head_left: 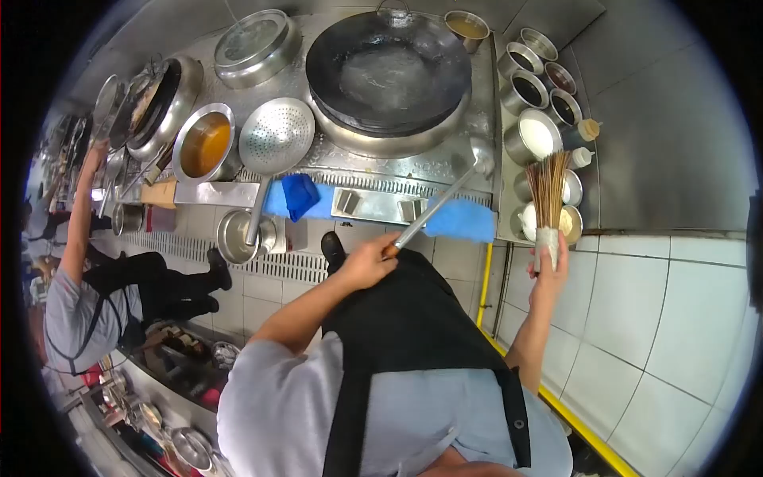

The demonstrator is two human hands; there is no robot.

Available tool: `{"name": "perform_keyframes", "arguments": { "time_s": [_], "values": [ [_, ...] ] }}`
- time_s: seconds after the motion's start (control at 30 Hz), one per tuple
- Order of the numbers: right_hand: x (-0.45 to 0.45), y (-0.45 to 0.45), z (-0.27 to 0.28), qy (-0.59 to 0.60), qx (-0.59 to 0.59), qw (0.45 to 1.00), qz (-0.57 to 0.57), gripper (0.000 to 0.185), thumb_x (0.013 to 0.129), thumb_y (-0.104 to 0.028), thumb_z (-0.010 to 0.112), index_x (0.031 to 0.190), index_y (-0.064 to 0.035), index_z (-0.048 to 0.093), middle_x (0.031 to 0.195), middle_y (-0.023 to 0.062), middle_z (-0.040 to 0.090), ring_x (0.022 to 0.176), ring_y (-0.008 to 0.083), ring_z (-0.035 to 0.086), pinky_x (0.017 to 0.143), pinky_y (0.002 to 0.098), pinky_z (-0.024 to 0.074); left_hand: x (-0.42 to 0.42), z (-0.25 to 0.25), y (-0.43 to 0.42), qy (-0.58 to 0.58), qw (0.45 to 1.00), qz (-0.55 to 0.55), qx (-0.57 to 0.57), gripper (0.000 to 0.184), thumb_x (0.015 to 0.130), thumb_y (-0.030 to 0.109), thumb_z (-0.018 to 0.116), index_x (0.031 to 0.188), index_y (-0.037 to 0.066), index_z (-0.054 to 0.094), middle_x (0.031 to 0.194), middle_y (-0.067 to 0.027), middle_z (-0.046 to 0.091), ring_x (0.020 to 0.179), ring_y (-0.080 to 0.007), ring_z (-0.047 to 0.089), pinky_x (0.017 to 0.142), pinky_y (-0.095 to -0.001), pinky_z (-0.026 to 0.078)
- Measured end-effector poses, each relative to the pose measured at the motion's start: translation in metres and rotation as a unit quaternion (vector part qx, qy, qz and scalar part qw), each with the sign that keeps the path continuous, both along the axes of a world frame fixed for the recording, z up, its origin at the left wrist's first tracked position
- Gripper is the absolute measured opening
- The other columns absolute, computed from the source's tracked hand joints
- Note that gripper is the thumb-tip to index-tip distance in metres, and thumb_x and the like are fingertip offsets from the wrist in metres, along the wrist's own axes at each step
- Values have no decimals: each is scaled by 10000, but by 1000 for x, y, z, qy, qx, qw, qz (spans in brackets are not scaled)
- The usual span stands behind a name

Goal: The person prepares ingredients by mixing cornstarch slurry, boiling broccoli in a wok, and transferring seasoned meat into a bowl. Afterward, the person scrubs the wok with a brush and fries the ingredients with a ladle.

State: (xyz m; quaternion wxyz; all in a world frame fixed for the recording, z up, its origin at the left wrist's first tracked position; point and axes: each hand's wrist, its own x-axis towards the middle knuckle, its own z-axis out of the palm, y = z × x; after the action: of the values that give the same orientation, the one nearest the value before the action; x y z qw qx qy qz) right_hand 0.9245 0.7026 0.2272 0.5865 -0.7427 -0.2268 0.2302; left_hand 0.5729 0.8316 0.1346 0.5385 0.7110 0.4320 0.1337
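Note:
My left hand is closed around the wooden end of a long metal ladle. The ladle slants away to the right, its head at the right edge of the stove. In my right hand is a bamboo wok brush, gripped by its pale bound base with the bristles pointing up. Behind the bristles stand seasoning pots, partly hidden by the brush. A large black wok sits on the burner ahead, with a little clear liquid in its bottom.
Left of the wok lie a perforated strainer, a pot of orange liquid and a lidded pot. Blue cloths line the stove's front edge. Several sauce pots stand at right. A co-worker handles another wok at left.

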Motion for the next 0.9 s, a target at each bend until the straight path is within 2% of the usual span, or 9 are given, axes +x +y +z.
{"name": "perform_keyframes", "arguments": {
  "time_s": [0.17, 0.33, 0.4, 0.43, 0.5, 0.6, 0.67, 0.8, 0.9],
  "values": [
    [22, -17, 22, -5, -27, 998, 53, 591, 969, -208, 664, 1524, -110, 484, 981, 122, 729, 604, 99, 571, 538, 217, 423, 91, -58, -18, -23, 999, 40, 11, 594, 885, 132, 676, 1455, 53, 527, 911, -139, 677, 825, -312, 673, 795, -412, 547],
    [4, 57, 66, -114, -1, 987, 117, 601, 958, -180, 672, 1519, -80, 481, 1019, 118, 732, 650, 105, 600, 566, 225, 450, 151, -102, -8, -12, 1000, -10, -9, 547, 905, 163, 672, 1420, 34, 541, 1045, -174, 707, 950, -403, 680, 860, -459, 551],
    [-10, 106, 69, -170, 29, 973, 153, 615, 937, -134, 703, 1511, -68, 492, 1119, 117, 722, 709, 110, 623, 624, 239, 497, 143, -97, 2, -54, 985, -82, 141, 514, 914, 196, 691, 1392, 53, 571, 1192, -189, 693, 1106, -404, 657, 952, -482, 535],
    [-21, 130, 71, -186, 5, 967, 174, 621, 923, -110, 740, 1502, -73, 518, 1388, 111, 610, 1018, 177, 673, 838, 293, 567, 129, -86, 8, -57, 985, -74, 144, 514, 914, 196, 691, 1392, 53, 571, 1192, -189, 693, 1106, -404, 657, 952, -482, 535],
    [-49, 190, 58, -300, 46, 917, 259, 611, 920, -154, 769, 1483, -64, 550, 1435, 135, 605, 1260, 225, 602, 1074, 348, 469, 80, -60, 24, -79, 979, 0, 188, 479, 916, 210, 704, 1361, 63, 602, 1308, -196, 654, 1218, -395, 613, 1034, -483, 500],
    [-86, 298, 42, -415, -19, 799, 434, 563, 861, -195, 765, 1409, -168, 636, 1308, 154, 697, 1193, 346, 672, 1038, 402, 515, -10, -20, 56, -46, 966, 173, 189, 461, 918, 215, 718, 1332, 40, 620, 1314, -202, 652, 1238, -403, 601, 1058, -472, 482],
    [-103, 386, 16, -455, -234, 728, 456, 583, 807, -322, 764, 1379, -291, 659, 1217, 159, 730, 1121, 376, 689, 977, 452, 538, -64, -31, 78, -41, 929, 287, 229, 438, 877, 131, 737, 1278, -2, 624, 1263, -220, 652, 1195, -418, 603, 1030, -472, 486],
    [-173, 486, -19, -436, -222, 807, 332, 524, 839, -347, 731, 1347, -230, 674, 1226, 158, 728, 1164, 375, 674, 994, 463, 527, -144, -30, 115, 43, 877, 392, 275, 625, 848, 135, 763, 1394, -38, 514, 1397, -259, 561, 1316, -430, 507, 1129, -482, 404],
    [-209, 476, -34, -404, -113, 820, 390, 528, 869, -340, 726, 1376, -207, 657, 1226, 191, 722, 1139, 371, 690, 975, 438, 530, -171, -53, 126, 121, 889, 416, 152, 730, 846, 236, 792, 1433, -52, 470, 1391, -276, 567, 1306, -453, 525, 1115, -483, 431]
  ]
}}
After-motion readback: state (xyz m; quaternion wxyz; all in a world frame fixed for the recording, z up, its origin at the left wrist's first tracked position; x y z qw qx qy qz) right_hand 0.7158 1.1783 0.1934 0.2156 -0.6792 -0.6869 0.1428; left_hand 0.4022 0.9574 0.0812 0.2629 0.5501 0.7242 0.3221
